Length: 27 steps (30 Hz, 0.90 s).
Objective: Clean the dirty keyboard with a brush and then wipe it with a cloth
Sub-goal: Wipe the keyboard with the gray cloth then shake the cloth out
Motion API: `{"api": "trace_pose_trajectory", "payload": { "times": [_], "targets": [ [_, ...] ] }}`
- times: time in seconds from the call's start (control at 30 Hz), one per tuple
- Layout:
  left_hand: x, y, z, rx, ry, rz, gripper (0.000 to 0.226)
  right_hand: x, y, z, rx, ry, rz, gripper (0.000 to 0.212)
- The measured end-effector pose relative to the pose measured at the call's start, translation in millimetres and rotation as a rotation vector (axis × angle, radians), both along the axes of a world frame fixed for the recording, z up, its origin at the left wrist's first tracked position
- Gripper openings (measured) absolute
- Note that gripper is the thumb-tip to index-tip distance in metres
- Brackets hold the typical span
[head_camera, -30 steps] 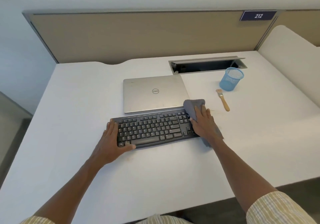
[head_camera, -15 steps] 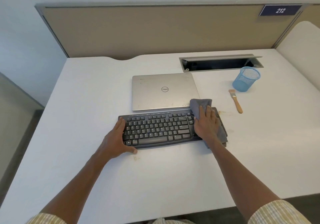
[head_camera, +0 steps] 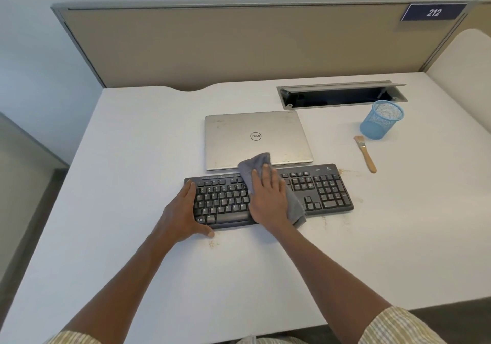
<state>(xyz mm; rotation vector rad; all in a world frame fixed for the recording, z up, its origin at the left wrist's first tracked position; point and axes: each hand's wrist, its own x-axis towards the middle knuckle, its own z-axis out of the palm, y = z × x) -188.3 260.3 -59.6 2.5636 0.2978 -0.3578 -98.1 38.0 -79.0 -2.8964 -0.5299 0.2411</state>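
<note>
We brace the black keyboard [head_camera: 268, 197] on the white desk [head_camera: 132, 157] with our left hand [head_camera: 183, 213], fingers straight over its left end. Our right hand [head_camera: 268, 197] presses the grey cloth [head_camera: 293, 208] flat mid-keyboard. The brush [head_camera: 366, 155] lies apart, right, near the blue mesh cup [head_camera: 381, 119].

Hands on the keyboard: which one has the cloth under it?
The right hand, pressing the grey cloth flat mid-keyboard. The left hand only steadies the keyboard's left end.
</note>
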Motion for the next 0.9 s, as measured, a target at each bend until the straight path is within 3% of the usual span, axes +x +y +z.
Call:
{"api": "trace_pose_trajectory", "payload": {
  "times": [0.17, 0.33, 0.67, 0.9],
  "targets": [
    [3, -1, 2, 0.021, -0.003, -0.023, 0.137, -5, 21, -2, 0.012, -0.034, 0.288, 0.074],
    [4, -4, 7, 0.064, 0.035, -0.024, 0.146, 15, -13, 4, 0.048, -0.016, 0.363, 0.07],
    [6, -8, 12, 0.094, 0.045, -0.022, 0.145, 58, -117, 11, 0.06, -0.005, 0.224, 0.063],
    [4, -11, 15, 0.067, 0.026, -0.028, 0.136, 74, -159, 4, 0.086, 0.04, -0.101, 0.069]
  ]
}}
